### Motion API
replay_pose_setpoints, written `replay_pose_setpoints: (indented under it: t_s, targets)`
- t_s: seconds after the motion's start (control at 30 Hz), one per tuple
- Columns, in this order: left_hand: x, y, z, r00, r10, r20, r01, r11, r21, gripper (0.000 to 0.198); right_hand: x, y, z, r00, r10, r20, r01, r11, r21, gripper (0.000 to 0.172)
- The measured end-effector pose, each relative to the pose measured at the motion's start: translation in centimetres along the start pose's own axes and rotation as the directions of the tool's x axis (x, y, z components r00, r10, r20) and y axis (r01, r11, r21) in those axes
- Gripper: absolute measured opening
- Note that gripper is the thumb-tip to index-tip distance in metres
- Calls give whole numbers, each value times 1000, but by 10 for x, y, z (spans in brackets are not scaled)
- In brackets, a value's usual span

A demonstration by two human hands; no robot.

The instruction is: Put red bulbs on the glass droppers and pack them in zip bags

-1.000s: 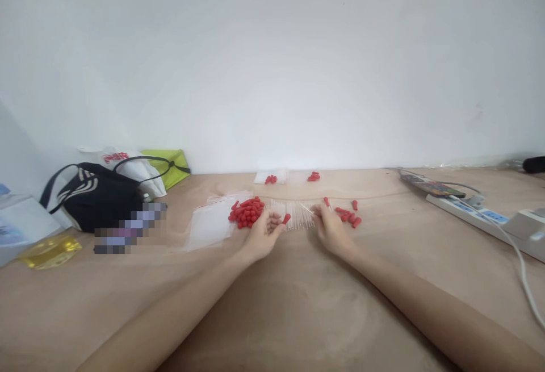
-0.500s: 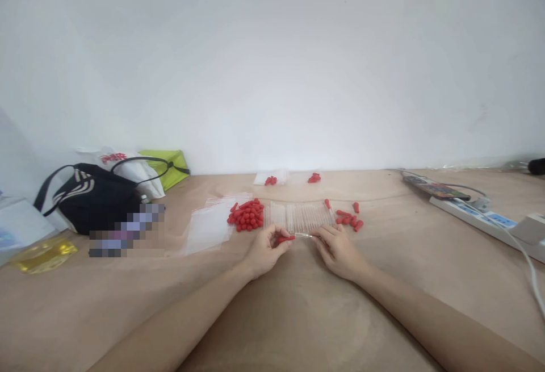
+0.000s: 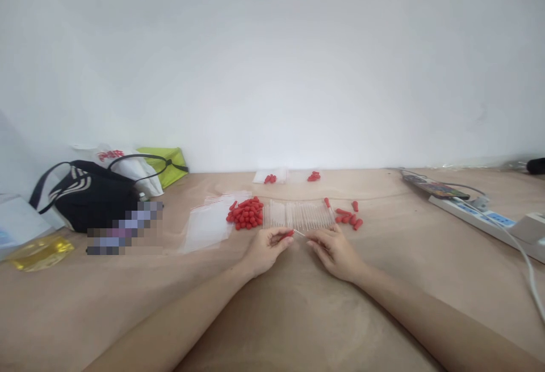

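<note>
One red rubbery bulb (image 3: 288, 234) is pinched by the left hand (image 3: 266, 249), one thin transparent tube (image 3: 300, 233) by the right hand (image 3: 336, 250), fingers closed on each.

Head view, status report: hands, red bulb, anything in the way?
Left hand pinching red bulb. Right hand holding thin clear tube, end at bulb's mouth; seating unclear. No obstruction visible between them.

Plain indoor workspace: tabletop (image 3: 272, 315), wall (image 3: 298, 76), power strip (image 3: 497, 219)
</note>
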State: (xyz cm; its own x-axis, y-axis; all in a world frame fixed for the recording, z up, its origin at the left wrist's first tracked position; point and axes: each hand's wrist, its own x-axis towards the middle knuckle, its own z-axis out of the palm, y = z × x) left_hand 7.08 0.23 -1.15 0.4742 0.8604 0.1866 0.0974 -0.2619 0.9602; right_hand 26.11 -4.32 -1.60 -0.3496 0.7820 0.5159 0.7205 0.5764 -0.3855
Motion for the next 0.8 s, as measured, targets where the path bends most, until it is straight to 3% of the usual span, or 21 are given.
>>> replay_pose_setpoints:
  t_s: [0.17,0.37,0.6,0.8]
  targets:
    - [-1,2,0,1000,-15,15,15,1000,28,23,0,6,2,999,-49,2,48,995,92,20]
    - [-5,5,-2,994,81,76,-95,976,196,17,0,11,-4,995,-82,60,79,996,44,19]
    - [-8,12,-3,970,196,144,-241,846,475,15,0,8,-7,991,-112,73,119,988,-98,18]
    - [-11,13,-2,928,298,224,-373,736,564,13,-1,3,-5,988,-143,53,147,984,-103,19]
